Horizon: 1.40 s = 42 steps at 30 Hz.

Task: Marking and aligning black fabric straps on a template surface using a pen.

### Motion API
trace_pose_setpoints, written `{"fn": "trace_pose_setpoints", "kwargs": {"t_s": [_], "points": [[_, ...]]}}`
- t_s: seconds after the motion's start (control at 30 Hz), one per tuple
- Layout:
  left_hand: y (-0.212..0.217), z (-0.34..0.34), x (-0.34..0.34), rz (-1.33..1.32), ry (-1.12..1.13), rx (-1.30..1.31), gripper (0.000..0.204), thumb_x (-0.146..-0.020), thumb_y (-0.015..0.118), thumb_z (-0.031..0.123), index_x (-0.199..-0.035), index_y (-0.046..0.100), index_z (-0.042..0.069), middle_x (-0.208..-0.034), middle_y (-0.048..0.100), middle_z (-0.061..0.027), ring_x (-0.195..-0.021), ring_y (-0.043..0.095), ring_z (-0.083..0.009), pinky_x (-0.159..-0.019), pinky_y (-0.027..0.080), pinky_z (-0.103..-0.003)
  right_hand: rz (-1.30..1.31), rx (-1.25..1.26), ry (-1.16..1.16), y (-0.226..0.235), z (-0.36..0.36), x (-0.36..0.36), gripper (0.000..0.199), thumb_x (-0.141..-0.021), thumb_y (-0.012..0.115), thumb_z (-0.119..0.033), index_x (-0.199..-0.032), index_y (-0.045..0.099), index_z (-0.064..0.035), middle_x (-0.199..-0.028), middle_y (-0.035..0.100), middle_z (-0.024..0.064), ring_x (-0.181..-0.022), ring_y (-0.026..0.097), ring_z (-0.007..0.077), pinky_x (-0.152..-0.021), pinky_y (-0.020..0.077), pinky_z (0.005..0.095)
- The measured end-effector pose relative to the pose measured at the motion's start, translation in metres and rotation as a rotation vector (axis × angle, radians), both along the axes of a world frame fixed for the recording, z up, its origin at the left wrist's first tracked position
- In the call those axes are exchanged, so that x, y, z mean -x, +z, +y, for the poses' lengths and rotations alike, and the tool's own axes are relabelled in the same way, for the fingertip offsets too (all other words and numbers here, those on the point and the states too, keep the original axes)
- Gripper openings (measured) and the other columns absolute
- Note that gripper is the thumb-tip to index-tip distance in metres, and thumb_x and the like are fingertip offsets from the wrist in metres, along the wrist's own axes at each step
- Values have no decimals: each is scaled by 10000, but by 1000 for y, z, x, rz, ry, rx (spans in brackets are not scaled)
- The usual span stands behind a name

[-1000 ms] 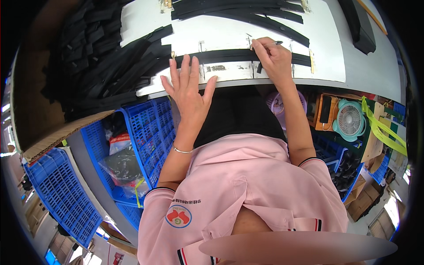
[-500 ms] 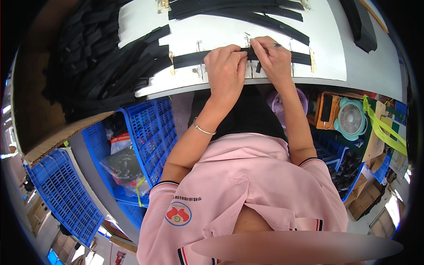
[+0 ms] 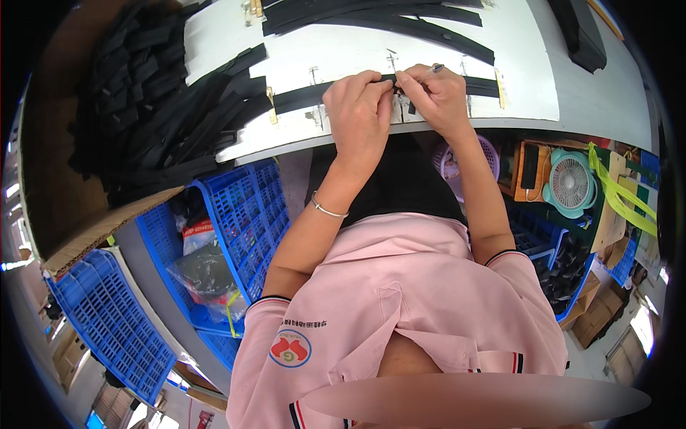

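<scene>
Left hand (image 3: 359, 114), right hand (image 3: 436, 96), fingertips together

My left hand (image 3: 359, 114) and right hand (image 3: 434, 96) pinching a black strip (image 3: 300, 96) together on the white board (image 3: 343, 57), more black strips (image 3: 150, 121) heaped to my left, blue crates (image 3: 243, 214) standing below, a small fan (image 3: 570, 184) sitting to my right.

Pink short-sleeved polo shirt (image 3: 400, 300) with dark-trimmed cuffs, thin silver bracelet (image 3: 327, 209)

We note a heap of black strips (image 3: 150, 121) at left, blue crates (image 3: 246, 222) under the tabletop (image 3: 600, 93), a teal fan (image 3: 570, 184), a lilac basket (image 3: 450, 161).
</scene>
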<state>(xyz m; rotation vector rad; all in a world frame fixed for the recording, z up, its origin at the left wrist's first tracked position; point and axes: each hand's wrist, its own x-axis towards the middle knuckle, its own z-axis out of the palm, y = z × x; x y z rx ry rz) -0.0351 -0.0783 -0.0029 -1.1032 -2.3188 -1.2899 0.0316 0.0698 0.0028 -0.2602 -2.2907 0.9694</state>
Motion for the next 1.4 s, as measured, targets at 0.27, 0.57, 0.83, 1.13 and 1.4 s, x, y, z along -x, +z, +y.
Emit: {"fn": "trace_pose_setpoints", "kwargs": {"t_s": [0.27,0.57,0.83,1.13,1.4], "points": [[1,-3,0,-12,-10,53,122,-841,799,83,-961,783,85,-1050,732,-19,-1008,638,-225,-930,425,-374,-24,410,54,7,6,-13,168,-919,700,-112,-813,764,2,-712,730,49,-584,595,90,-568,464,247],[4,0,-1,-1,-6,82,116,-858,789,80,-974,782,83,-1065,733,-33,-1026,638,-229,-949,423,-376,-14,423,-252,4,71,-55,207,-1015,667,-178,-922,763,-20,-751,703,-11,-653,543,28,-582,417,208],[10,59,-27,-11,-201,-10,119,-841,782,69,-959,780,69,-1046,730,-36,-1025,635,-243,-933,434,-379,-36,387,-244,1,72,-55,202,-1013,672,-168,-922,747,-5,-716,669,-18,-631,511,30,-570,412,211],[1,78,-33,9,-230,17,113,-820,796,66,-933,790,75,-1031,725,-17,-1017,629,-232,-927,426,-377,-31,320,-236,1,71,-55,172,-997,687,-150,-924,736,-2,-693,654,-5,-612,512,37,-552,423,232],[1,79,-35,-6,-226,20,121,-818,800,68,-938,795,81,-1036,724,-5,-1023,627,-221,-926,420,-368,-24,325,-169,-1,74,-64,214,-967,711,-171,-829,721,-8,-624,614,11,-578,511,58,-532,405,242]]}}
